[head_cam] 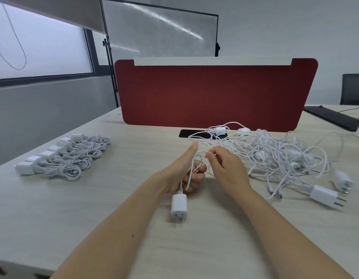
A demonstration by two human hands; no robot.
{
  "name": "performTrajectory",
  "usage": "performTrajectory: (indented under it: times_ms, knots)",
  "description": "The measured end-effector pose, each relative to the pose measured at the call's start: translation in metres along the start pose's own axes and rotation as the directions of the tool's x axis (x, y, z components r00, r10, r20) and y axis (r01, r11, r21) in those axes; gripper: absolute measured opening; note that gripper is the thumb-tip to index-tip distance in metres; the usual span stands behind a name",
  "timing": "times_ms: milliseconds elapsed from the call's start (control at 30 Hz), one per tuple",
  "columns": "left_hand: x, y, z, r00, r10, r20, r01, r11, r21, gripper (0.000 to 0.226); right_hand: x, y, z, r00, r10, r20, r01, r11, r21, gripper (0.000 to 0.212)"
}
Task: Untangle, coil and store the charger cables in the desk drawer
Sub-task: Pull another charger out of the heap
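Left hand [186, 170] curled round loops of white cable [191, 172] mid-desk [114, 208], plug [179, 206] dangling below; right hand [225, 168] pinches same cable just beside it.

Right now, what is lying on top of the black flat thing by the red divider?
A white charger plug and loops of white cable lie across the black flat thing. They cover its right end; whether it is a phone cannot be told.
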State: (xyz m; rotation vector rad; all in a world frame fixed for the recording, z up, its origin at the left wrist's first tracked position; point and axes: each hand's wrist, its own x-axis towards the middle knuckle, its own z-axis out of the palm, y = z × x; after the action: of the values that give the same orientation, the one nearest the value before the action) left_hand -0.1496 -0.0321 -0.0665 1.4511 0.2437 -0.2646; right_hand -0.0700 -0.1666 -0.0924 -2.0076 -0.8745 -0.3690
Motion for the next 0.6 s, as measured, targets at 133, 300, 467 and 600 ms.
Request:
performTrajectory:
  times_ms: [133, 300, 467, 600]
  knots:
    - [-0.001, 0.000, 0.003, 0.999, 0.032, -0.030, -0.029, 0.996, 0.081, 0.054, 0.000, 0.000, 0.001, 1.000, 0.024, 0.004, -0.024, 1.000, -0.020, 0.020]
    - [0.005, -0.003, 0.006, 0.932, 0.259, -0.253, -0.195, 0.948, 0.251, 0.045, -0.001, -0.001, 0.000, 1.000, 0.018, -0.016, -0.019, 0.998, -0.065, 0.019]
    - [0.015, -0.006, 0.000, 0.745, 0.480, -0.462, -0.312, 0.864, 0.394, 0.040, 0.000, 0.000, 0.000, 0.999, 0.019, 0.028, -0.016, 0.996, -0.093, 0.024]
    - [0.016, -0.001, -0.001, 0.750, 0.367, -0.550, -0.501, 0.859, -0.110, 0.043, -0.002, -0.001, 0.003, 0.974, 0.041, 0.224, -0.004, 0.987, -0.161, 0.026]
